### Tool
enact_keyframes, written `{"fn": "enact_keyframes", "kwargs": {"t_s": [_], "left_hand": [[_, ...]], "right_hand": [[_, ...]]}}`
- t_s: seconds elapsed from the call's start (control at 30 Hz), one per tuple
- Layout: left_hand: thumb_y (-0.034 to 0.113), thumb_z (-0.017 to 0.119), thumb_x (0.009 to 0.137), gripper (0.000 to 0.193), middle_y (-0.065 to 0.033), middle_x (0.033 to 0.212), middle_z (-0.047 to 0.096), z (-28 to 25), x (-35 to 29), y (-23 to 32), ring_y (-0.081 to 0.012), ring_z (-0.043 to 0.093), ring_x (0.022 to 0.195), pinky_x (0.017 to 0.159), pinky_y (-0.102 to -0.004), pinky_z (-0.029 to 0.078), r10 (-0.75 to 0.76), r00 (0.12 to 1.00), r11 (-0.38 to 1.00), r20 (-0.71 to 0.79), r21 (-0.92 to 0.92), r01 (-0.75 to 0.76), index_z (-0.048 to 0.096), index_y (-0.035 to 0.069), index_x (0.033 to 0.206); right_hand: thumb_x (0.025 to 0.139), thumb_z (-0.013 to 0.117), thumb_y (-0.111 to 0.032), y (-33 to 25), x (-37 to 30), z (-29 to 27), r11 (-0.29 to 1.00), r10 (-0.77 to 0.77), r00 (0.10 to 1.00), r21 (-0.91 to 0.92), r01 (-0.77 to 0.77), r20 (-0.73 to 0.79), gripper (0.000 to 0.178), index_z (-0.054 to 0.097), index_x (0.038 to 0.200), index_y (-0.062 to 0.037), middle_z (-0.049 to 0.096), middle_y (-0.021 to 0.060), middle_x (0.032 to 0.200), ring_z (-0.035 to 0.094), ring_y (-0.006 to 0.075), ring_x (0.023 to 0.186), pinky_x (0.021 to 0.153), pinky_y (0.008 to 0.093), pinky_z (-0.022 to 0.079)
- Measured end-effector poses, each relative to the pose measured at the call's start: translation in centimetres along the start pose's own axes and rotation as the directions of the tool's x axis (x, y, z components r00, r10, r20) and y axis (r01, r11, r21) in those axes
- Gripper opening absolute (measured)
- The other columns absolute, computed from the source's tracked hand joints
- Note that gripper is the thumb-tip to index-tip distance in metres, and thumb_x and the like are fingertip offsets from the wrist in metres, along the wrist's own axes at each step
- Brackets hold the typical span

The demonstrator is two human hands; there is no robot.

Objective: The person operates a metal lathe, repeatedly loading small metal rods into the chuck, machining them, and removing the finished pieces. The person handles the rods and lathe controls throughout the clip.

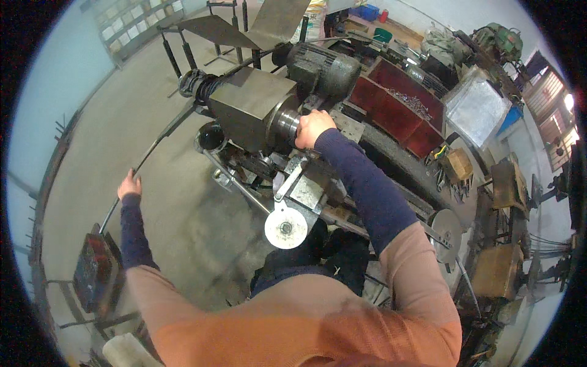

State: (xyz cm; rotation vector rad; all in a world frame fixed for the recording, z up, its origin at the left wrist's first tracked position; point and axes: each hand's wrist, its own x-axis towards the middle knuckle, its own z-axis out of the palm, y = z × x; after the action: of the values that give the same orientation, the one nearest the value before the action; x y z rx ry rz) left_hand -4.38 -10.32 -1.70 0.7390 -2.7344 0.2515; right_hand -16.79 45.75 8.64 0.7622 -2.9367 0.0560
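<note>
My left hand (129,185) is closed around a long metal lever (160,136). The lever slants up to the rear end of a lathe's box-shaped headstock (247,92). At the headstock's front, my right hand (315,127) presses curled fingers against the end of the shiny round spindle nose (286,124). Whatever those fingers grip is hidden behind the hand. Below the spindle sit the tool slide (306,189) and its crank arm, with a pale round disc (285,228) near my body.
An electric motor (324,68) stands behind the headstock. Right of it is a red metal bin (397,104) with metal shavings. Pliers and other hand tools lie near a small cardboard box (457,164). A dark red box (98,269) stands at the lower left. A handwheel (445,235) is at the right.
</note>
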Motion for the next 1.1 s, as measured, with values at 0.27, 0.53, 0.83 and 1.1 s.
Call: {"fn": "enact_keyframes", "kwargs": {"t_s": [0.27, 0.53, 0.83, 1.1], "left_hand": [[0.042, 0.058, 0.075, 0.037, -0.0106, 0.094, 0.063, -2.4, -0.2, -0.5, -0.0281, 0.060, 0.089, 0.085, -0.0427, 0.043, -0.096, 0.987, 0.995, 0.127, 0.048, 0.090, 0.062, 0.011, 0.094], [0.035, 0.060, 0.072, 0.030, -0.0144, 0.085, 0.063, -5.5, -9.8, 9.5, -0.0328, 0.061, 0.080, 0.070, -0.0426, 0.048, -0.113, 0.990, 0.988, 0.083, -0.099, 0.121, 0.059, 0.007, 0.081], [0.027, 0.062, 0.075, 0.033, -0.0158, 0.085, 0.063, -12.4, -12.4, 13.0, -0.0321, 0.061, 0.081, 0.070, -0.0401, 0.048, 0.207, 0.976, 0.963, 0.070, -0.188, -0.191, 0.056, -0.001, 0.092], [0.016, 0.059, 0.078, 0.022, -0.0166, 0.082, 0.063, -10.7, -12.5, 27.4, -0.0285, 0.062, 0.077, 0.069, -0.0321, 0.046, 0.593, 0.765, 0.341, -0.251, -0.783, -0.520, 0.061, 0.000, 0.092]], "right_hand": [[0.055, 0.062, -0.026, -0.8, 0.2, -0.7, 0.998, 0.025, 0.999, 0.052, -0.027, 0.031, 0.033, 0.067, 0.079, -0.0049, 0.065, 0.0150, 0.080, 0.062, 0.0271, 0.081, 0.075, 0.0352, 0.049], [0.054, 0.063, -0.023, 0.4, 0.3, -0.8, 0.993, 0.084, 0.995, 0.085, -0.088, 0.053, 0.030, 0.067, 0.078, -0.0042, 0.064, 0.0161, 0.080, 0.063, 0.0280, 0.078, 0.072, 0.0344, 0.050], [0.053, 0.061, -0.017, 1.9, -8.3, -2.7, 0.850, -0.155, 0.806, 0.339, 0.404, -0.572, 0.035, 0.066, 0.087, -0.0095, 0.061, 0.0063, 0.092, 0.050, 0.0302, 0.095, 0.085, 0.0418, 0.039], [0.049, 0.052, -0.020, 2.7, -19.7, -1.8, 0.696, 0.106, 0.778, 0.605, 0.387, -0.620, 0.051, 0.066, 0.097, -0.0082, 0.060, 0.0096, 0.109, 0.051, 0.0312, 0.098, 0.088, 0.0393, 0.040]]}}
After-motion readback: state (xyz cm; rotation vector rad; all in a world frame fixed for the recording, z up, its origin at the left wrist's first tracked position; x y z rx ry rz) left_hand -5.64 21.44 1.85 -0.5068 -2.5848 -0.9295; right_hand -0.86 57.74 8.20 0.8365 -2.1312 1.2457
